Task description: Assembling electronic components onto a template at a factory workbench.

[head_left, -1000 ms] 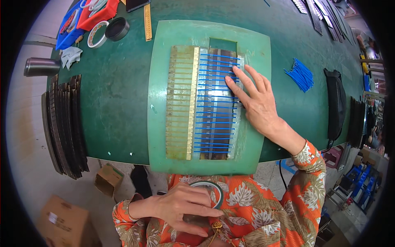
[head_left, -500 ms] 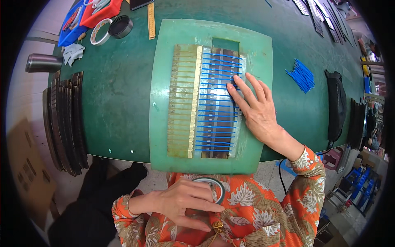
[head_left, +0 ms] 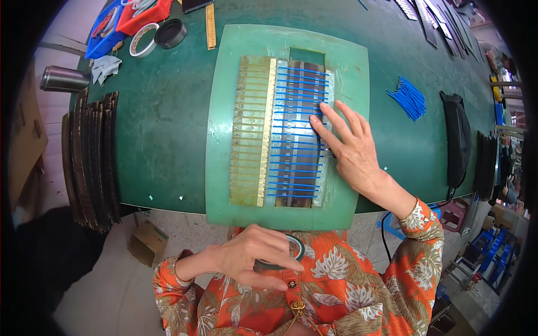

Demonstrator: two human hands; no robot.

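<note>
My right hand (head_left: 353, 151) lies with fingers spread over the right edge of a jig, thumb and fingertips on a row of blue wires (head_left: 297, 143). These wires lie side by side across a slotted dark strip on the jig, a flat ribbed plate (head_left: 248, 134) with a pale yellow bar (head_left: 267, 134) down its middle. Under it is a green mat (head_left: 221, 168). Close to my body, my left hand (head_left: 249, 257) is closed around a roll of dark green tape (head_left: 301, 246), partly hidden by the fingers.
Right of the mat lies a bundle of blue wires (head_left: 408, 99), then a black pouch (head_left: 457, 140). Dark strips (head_left: 89, 162) stand at the table's left edge. Blue (head_left: 103, 42) and red (head_left: 140, 17) bins, tape rolls (head_left: 170, 35) and a ruler (head_left: 210, 28) sit at the far left.
My left hand with the tape roll has risen slightly toward the mat's near edge. The right hand stays on the wires. A person's dark-clothed legs at lower left have shifted away leftward.
</note>
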